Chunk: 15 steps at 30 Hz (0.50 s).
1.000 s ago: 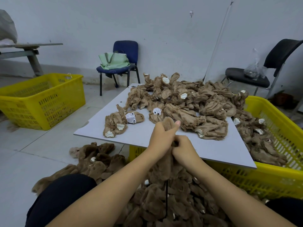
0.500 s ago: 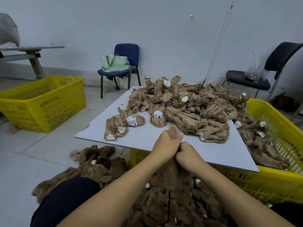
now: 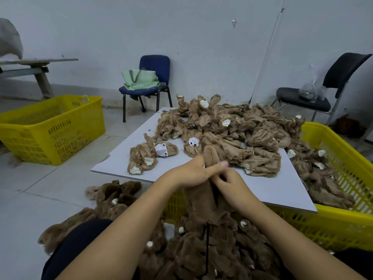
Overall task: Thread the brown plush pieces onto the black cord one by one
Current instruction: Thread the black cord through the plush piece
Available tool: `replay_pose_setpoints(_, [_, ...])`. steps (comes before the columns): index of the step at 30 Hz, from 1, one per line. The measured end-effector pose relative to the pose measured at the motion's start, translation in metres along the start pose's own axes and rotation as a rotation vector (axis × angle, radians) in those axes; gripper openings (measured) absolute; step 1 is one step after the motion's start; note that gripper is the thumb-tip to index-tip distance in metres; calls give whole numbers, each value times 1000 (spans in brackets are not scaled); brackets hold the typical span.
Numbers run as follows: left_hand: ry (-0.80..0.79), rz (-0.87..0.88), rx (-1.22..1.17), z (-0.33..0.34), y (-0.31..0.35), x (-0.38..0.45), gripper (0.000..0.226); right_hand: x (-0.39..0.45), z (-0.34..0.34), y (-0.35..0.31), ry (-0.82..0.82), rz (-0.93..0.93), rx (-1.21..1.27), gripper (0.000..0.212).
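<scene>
Brown plush piece (image 3: 203,199) sits at 6 o'clock, gripped by the left hand (image 3: 188,174) and pinched by the right hand (image 3: 232,186). Black cord (image 3: 207,247) pokes out below; its top is hidden.

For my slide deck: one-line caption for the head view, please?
Both hands, left and right, hold a brown plush piece above a black cord, plush pile on the board.
</scene>
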State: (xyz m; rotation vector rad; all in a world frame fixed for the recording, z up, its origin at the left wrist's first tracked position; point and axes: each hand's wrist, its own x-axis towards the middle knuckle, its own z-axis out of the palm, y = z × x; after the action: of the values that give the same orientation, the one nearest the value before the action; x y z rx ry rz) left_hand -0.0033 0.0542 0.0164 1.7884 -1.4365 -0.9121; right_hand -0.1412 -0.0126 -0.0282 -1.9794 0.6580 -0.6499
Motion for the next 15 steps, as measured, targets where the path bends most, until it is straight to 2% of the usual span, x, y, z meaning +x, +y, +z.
replay_pose_setpoints(2, [-128,-178,296,-14,-6,-13,68,-2,1,-3,20,-10,56,49])
replay_pose_setpoints(3, [-167,-220,376,-18,-10,-17,70,-3,3,-3,29,-19,69,50])
replay_pose_setpoints(5, [-139,-197,349,-21,-14,-20,52,-3,5,0,53,-47,106,48])
replay_pose_setpoints(7, [13,-141,223,-21,-8,-22,35,-1,5,-1,118,-67,192,43])
replay_pose_setpoints(11, [434,110,3,-16,7,-18,29,10,-3,-3,271,15,455,44])
replay_pose_setpoints(13, [508,222,-19,-9,11,-14,23,15,-5,-1,279,119,557,39])
replay_pose_setpoints(15, [495,256,59,1,8,-9,19,15,-5,3,248,198,586,38])
